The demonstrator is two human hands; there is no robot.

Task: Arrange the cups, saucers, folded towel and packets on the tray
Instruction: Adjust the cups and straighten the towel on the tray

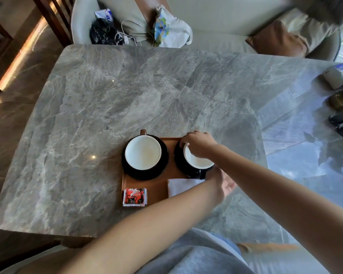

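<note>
Head view, a tea setting on a brown tray [158,191] at the near edge of a grey marbled surface [127,91]. The left cup [143,152] stands centred on the left saucer [145,175], with its handle pointing away from the person. The right cup [198,165] sits on the right saucer [179,159] at the tray's far right. The folded towel [181,186] lies flat on the tray just in front of the right saucer. One red packet [134,196] lies at the tray's near left corner.

The right hand [199,143] reaches over the right cup, its fingers [188,138] curled down over the far rim and gripping it. The left hand [219,182] crosses to the near side of the same cup, above the towel's right end. Whether it holds the cup's base, holds the saucer or merely steadies them cannot be told.

Handling: the cups and saucers look glazed, so probably stiff, smooth, fairly heavy and liable to chip. A cup may slide on its saucer, so a grip by the rim or handle with the saucer supported seems safest. The towel is soft and light and is best lifted by its folded edge. The packet is thin and suits a pinch at one edge.
</note>
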